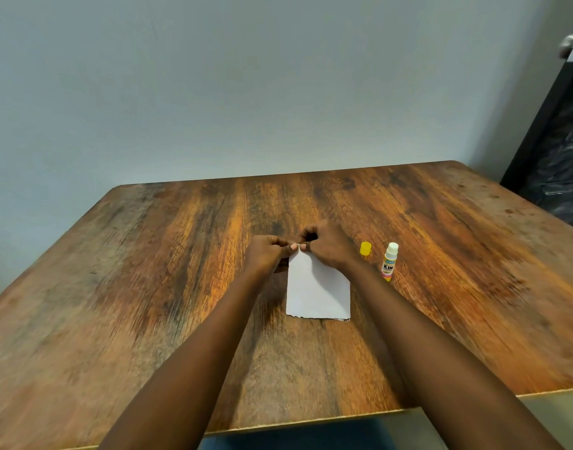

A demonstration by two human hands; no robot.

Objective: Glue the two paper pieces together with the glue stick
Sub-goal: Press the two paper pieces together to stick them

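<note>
Wooden table (pixel 149 287) against a pale wall holds one white paper (pixel 317 290) at centre, its far edge pinched by both the left hand (pixel 267 254) and right hand (pixel 327 246). Right of it lie one uncapped glue stick (pixel 389 263), label reading "KIN", and one yellow cap (pixel 365 248).

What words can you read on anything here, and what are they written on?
"KIN": black capital letters on the label of the uncapped white and yellow glue stick standing on the wooden table.
The small print in the blue band above it and on the pink band below is too blurred to read.
White paper, loose yellow cap: no text visible.
</note>
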